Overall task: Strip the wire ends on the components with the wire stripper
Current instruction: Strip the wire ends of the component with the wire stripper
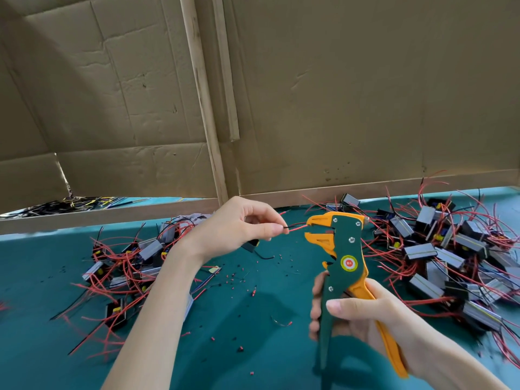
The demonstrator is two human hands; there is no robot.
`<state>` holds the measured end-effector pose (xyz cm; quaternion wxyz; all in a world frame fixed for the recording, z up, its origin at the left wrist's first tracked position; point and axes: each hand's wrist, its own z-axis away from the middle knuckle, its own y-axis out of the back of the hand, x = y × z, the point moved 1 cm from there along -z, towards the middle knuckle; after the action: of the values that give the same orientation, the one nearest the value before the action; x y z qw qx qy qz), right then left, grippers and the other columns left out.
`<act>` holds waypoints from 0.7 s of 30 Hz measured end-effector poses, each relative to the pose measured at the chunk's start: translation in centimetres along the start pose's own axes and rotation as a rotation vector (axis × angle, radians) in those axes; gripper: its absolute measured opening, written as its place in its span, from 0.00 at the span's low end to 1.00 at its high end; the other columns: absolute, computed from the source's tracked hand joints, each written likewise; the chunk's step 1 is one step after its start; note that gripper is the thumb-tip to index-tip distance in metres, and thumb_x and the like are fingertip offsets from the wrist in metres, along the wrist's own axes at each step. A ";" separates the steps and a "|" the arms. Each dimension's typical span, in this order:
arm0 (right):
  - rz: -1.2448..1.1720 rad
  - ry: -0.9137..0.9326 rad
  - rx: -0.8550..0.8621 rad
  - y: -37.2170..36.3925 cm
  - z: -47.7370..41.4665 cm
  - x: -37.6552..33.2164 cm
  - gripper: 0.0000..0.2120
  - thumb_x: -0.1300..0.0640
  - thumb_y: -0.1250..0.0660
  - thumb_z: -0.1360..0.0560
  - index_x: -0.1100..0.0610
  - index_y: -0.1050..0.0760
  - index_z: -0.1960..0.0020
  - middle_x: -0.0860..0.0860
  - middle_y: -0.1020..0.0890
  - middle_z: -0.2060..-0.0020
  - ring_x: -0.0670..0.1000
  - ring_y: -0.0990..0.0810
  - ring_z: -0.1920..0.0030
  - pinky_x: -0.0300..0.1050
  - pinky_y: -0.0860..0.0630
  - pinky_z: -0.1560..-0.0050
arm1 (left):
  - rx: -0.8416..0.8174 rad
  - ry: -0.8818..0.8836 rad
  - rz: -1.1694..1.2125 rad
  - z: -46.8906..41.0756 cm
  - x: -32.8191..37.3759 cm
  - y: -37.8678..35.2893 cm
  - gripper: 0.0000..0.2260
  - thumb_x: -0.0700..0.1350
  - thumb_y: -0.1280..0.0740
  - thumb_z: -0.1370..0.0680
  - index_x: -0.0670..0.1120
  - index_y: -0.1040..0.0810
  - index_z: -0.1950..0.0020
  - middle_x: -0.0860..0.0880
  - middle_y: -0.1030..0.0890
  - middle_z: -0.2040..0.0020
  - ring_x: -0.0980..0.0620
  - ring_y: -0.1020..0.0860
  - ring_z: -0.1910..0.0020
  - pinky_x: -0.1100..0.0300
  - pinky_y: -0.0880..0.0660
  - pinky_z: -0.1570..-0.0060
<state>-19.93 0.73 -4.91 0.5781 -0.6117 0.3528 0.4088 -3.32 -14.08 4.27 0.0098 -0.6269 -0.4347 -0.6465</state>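
Observation:
My right hand (363,319) grips the handles of a green and orange wire stripper (342,249), held upright with its orange jaws pointing left. My left hand (239,226) pinches a thin red and black wire pair (294,228) between thumb and forefinger. The red wire's end reaches into the stripper's jaws. A small grey and black component (251,244) hangs below my left hand on that wire.
Piles of grey components with red and black wires lie on the green table at the left (126,266) and right (450,254). Small bits of red and black insulation (239,277) dot the middle. Cardboard walls (337,94) stand behind.

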 end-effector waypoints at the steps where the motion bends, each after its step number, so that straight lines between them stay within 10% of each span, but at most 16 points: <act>1: -0.029 0.002 0.017 0.1 -0.1 0.0 0.19 0.64 0.22 0.44 0.66 0.21 0.55 0.67 0.22 0.63 0.66 0.20 0.63 0.60 0.21 0.58 | 0.014 -0.001 -0.009 0.0 0.1 0.1 0.06 0.40 0.30 0.24 0.49 0.17 0.58 0.54 0.17 0.64 0.62 0.23 0.64 0.72 0.28 0.62; 13: -0.096 -0.067 0.199 2.2 -0.7 0.8 0.17 0.69 0.27 0.40 0.67 0.22 0.52 0.67 0.21 0.60 0.65 0.19 0.60 0.59 0.19 0.58 | 0.483 -0.314 0.036 -6.9 5.4 -9.4 0.03 0.37 0.30 0.24 0.41 0.17 0.53 0.47 0.17 0.57 0.55 0.22 0.61 0.61 0.23 0.56; 21: -0.099 -0.079 0.190 2.4 -0.8 0.4 0.16 0.70 0.32 0.43 0.64 0.18 0.56 0.65 0.18 0.57 0.61 0.17 0.61 0.54 0.18 0.63 | -0.068 -0.268 -0.150 -8.7 6.1 -15.5 0.17 0.40 0.34 0.21 0.45 0.26 0.32 0.40 0.30 0.30 0.45 0.31 0.31 0.53 0.33 0.32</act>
<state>-21.91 -0.22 -6.28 0.6664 -0.5541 0.3365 0.3684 -20.24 -6.18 2.22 -0.1179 -0.6732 -0.4557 -0.5703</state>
